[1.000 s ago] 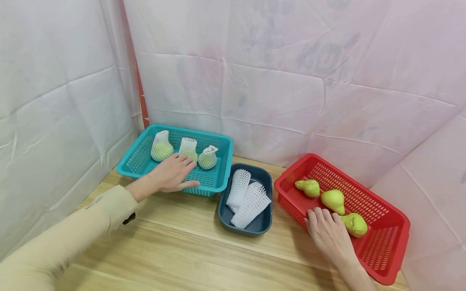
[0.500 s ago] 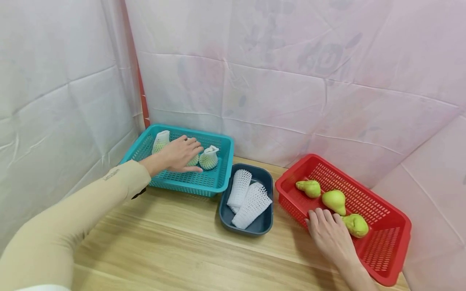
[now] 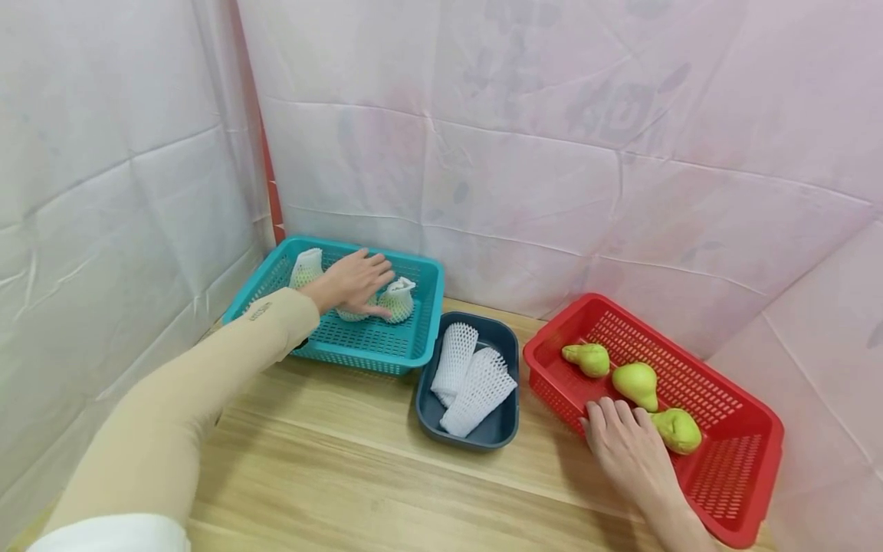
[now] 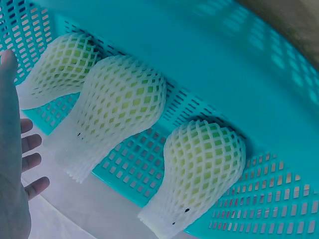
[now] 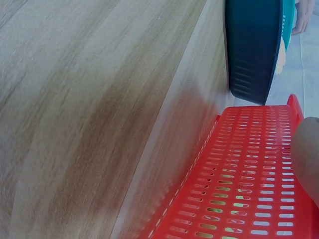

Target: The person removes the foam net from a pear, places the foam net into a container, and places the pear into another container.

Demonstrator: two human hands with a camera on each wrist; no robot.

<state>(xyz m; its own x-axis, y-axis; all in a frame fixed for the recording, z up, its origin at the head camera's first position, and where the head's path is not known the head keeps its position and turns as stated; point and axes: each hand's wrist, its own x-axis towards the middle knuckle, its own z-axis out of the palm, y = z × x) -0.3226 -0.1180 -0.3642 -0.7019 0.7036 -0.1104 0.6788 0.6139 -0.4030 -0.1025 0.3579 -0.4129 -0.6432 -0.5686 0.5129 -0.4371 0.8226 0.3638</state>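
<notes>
My left hand [image 3: 355,282] hovers over the teal basket [image 3: 433,307], its fingers spread and holding nothing. Three pears in white foam nets are in that basket: a left one [image 3: 306,268], a middle one [image 4: 122,99] partly covered by the hand in the head view, and a right one [image 3: 398,300]. At the red basket [image 3: 755,468], my right hand [image 3: 631,448] grips the near rim with fingers bent over it. Bare green pears lie inside: one on the left [image 3: 588,359], one in the middle [image 3: 636,385], one on the right [image 3: 679,431], partly behind the fingers.
Between the baskets stands a dark blue tray [image 3: 510,414] with white foam net sleeves [image 3: 479,395] in it. All sit on a wood-grain table [image 3: 345,475]. Pale cloth [image 3: 517,153] hangs behind and at the sides.
The left hand has moved right and farther back over the teal basket, from near its front edge to above the middle wrapped pear. The right hand stays on the red rim.
</notes>
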